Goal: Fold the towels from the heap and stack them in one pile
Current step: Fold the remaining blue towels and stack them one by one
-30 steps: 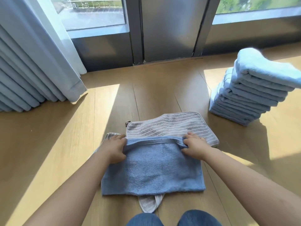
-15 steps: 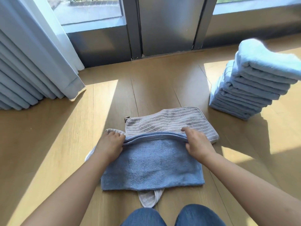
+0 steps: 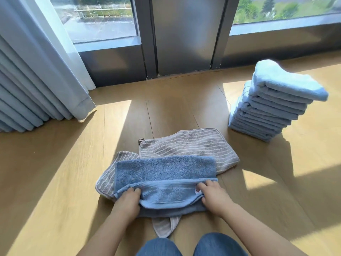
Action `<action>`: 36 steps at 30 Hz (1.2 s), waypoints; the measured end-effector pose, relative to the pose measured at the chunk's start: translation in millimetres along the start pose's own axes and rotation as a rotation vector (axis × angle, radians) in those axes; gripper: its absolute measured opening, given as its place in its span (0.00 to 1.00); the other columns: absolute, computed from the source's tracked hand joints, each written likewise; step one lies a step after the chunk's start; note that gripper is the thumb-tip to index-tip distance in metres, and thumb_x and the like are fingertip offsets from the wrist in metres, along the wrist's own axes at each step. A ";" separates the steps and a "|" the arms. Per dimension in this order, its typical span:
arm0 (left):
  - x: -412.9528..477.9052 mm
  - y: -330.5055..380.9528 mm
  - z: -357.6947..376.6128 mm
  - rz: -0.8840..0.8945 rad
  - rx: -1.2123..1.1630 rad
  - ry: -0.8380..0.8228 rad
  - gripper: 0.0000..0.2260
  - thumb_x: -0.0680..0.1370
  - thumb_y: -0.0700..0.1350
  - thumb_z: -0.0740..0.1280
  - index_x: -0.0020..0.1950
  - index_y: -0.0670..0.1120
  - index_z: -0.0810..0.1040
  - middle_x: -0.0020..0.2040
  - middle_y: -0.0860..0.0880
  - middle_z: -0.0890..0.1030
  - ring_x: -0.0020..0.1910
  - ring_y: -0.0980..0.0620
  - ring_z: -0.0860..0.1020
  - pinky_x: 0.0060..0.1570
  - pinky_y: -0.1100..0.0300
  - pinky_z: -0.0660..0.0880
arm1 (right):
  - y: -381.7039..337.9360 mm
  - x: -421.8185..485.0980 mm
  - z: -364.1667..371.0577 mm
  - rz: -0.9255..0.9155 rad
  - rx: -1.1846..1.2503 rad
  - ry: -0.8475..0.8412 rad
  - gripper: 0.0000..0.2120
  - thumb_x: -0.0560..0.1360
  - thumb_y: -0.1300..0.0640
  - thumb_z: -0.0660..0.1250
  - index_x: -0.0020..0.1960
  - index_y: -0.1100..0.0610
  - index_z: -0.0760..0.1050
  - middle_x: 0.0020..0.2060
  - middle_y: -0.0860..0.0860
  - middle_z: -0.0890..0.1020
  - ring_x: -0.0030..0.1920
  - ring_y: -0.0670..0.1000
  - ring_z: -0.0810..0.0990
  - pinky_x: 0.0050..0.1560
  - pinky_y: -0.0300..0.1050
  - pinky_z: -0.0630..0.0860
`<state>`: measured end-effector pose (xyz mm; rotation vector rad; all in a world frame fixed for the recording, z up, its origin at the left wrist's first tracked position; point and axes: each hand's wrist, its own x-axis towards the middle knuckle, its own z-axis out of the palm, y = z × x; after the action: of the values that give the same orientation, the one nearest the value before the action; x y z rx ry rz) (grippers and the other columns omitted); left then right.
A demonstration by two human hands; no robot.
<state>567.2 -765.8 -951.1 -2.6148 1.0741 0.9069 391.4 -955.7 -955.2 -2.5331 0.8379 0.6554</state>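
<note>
Blue towel (image 3: 166, 169) on wood floor (image 3: 55, 172), half-folded, terry, atop grey striped towels (image 3: 188, 143). Left hand (image 3: 127, 202) and right hand (image 3: 214, 196) fingers clamped on its near folded edge. Stacked pile (image 3: 273, 104) well apart, right.

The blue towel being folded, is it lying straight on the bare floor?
No: the blue towel lies on top of grey striped towels, which show beyond it and at its left and near edges.
</note>
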 end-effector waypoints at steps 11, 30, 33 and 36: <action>134.8 -3.5 -61.6 -0.042 -0.022 0.136 0.20 0.72 0.49 0.67 0.60 0.42 0.66 0.61 0.42 0.69 0.63 0.41 0.68 0.58 0.44 0.71 | 6.6 143.1 -55.7 0.018 -0.062 0.273 0.18 0.73 0.64 0.56 0.61 0.54 0.68 0.58 0.57 0.70 0.61 0.59 0.67 0.60 0.50 0.65; 170.0 7.6 -120.6 -0.208 0.117 0.365 0.13 0.78 0.36 0.54 0.61 0.43 0.64 0.63 0.42 0.69 0.64 0.42 0.67 0.55 0.49 0.68 | 11.7 193.2 -154.7 0.064 -0.112 0.241 0.09 0.72 0.63 0.59 0.49 0.56 0.74 0.55 0.59 0.77 0.56 0.60 0.75 0.50 0.46 0.70; 135.6 0.1 -148.6 -0.211 0.189 0.424 0.14 0.76 0.35 0.57 0.61 0.44 0.63 0.60 0.43 0.73 0.59 0.42 0.72 0.51 0.53 0.70 | 11.8 154.4 -179.7 0.077 -0.160 0.329 0.07 0.75 0.61 0.57 0.44 0.55 0.73 0.52 0.58 0.79 0.54 0.60 0.76 0.45 0.45 0.65; 93.8 -5.7 -194.1 -0.196 0.214 0.509 0.19 0.76 0.35 0.59 0.65 0.44 0.59 0.58 0.43 0.73 0.57 0.42 0.74 0.45 0.53 0.71 | 1.6 111.4 -209.8 0.053 -0.183 0.416 0.13 0.76 0.63 0.54 0.32 0.54 0.63 0.49 0.57 0.78 0.53 0.58 0.74 0.47 0.46 0.64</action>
<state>714.7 -888.1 -852.2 -2.7625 0.9212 0.0733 533.8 -1110.6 -844.9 -2.8748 1.0229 0.2253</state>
